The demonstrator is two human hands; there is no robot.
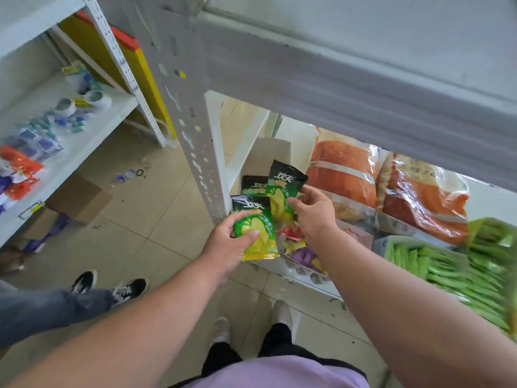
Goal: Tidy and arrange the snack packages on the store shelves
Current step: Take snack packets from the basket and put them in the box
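Packets: two glossy green-and-yellow foil snack packets, flat and rectangular, black-topped with white Chinese lettering too blurred to read, were held at the low shelf's (307,278) edge.
Left hand (228,245): gripped the nearer packet (256,233).
Right hand (314,211): pinched the farther packet (282,191).
Neighbours: a third matching packet (253,185) stood behind; crinkly orange bags (344,175) lay alongside.

Left of me: tape rolls (93,98) on a white rack, flattened cardboard (79,198) below (floor level), a bystander's sneakers (109,285)
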